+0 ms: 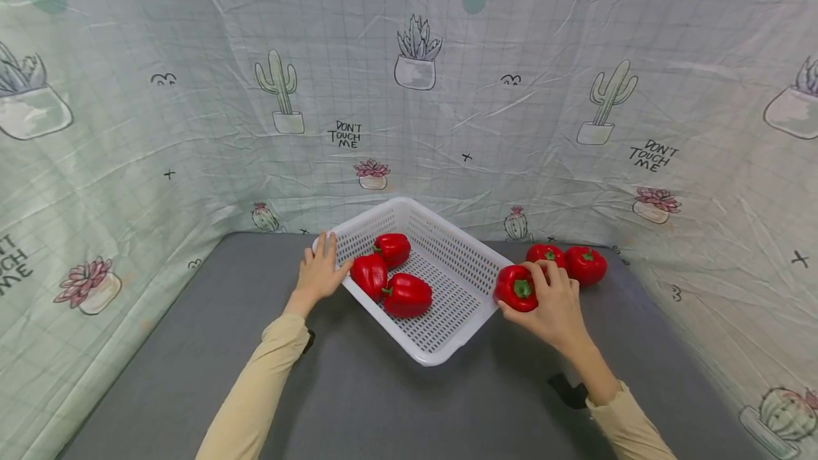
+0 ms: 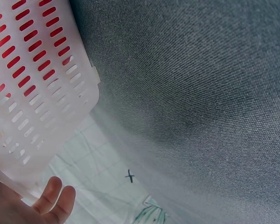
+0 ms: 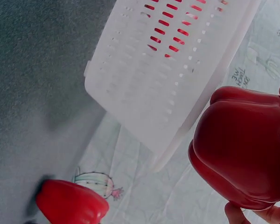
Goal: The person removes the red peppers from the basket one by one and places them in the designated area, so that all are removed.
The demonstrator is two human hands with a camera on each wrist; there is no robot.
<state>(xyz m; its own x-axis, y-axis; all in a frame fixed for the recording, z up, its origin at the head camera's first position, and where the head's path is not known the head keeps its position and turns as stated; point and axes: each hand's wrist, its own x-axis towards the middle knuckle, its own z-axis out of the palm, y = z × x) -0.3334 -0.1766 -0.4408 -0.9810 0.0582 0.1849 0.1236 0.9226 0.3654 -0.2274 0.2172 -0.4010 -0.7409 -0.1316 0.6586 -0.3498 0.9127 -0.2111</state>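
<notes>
Red bell pepper [image 1: 516,288] is held off the desk [image 1: 383,410] at the right-hand corner of a white perforated basket [image 1: 454,318]; whether it touches the rim, we cannot tell. Nearest, we see two pale yellow sleeves [image 1: 255,389] extending over the grey surface. The right hand [image 1: 554,314] grips the pepper, thumb on the near side and fingers on the far side, the green stem facing us. Next we note the basket, one corner pointing toward us; inside lie three loose peppers [image 1: 407,295], grouped in its left part. The left hand [image 1: 319,275] rests at the left rim, fingers extended and relaxed. Beyond the right hand we find two more peppers [image 1: 586,266], side by side on the desk, one partly hidden. Farthest, we observe a pale cloth [image 1: 473,105] printed with potted cacti and succulents.
</notes>
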